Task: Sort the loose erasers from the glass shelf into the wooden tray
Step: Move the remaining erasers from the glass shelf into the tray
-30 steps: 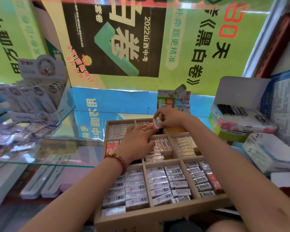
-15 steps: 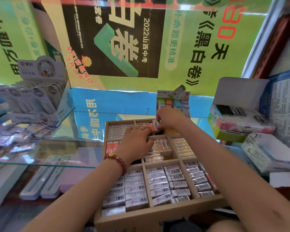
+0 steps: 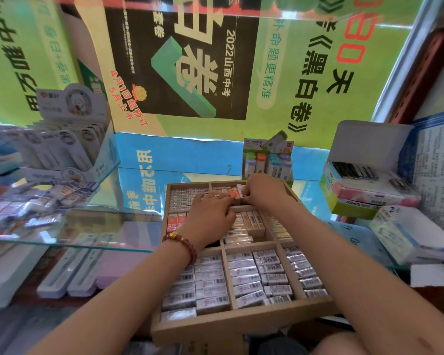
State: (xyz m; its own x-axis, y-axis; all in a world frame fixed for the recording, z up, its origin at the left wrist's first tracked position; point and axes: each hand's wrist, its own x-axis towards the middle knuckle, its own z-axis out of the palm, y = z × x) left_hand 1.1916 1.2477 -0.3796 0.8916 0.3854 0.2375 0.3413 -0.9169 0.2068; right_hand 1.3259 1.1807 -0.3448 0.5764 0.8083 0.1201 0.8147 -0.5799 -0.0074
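Pinching an eraser point(image 3: 239, 191) upright at the far middle compartment of the wooden tray point(image 3: 241, 326), the right hand point(image 3: 264, 193) touches the left hand point(image 3: 210, 213), pressed flat on the neighbouring orange erasers point(image 3: 229, 193)

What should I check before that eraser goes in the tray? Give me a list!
1. Right hand pinches the eraser firmly: ok.
2. Eraser is over the back middle compartment of the wooden tray: ok.
3. Left hand lies flat, fingertips at the orange erasers, out of the way: ok.
4. Room left in that compartment: cannot tell, the hands hide it.
5. More loose erasers on the glass shelf: cannot tell, the packets there are blurred.
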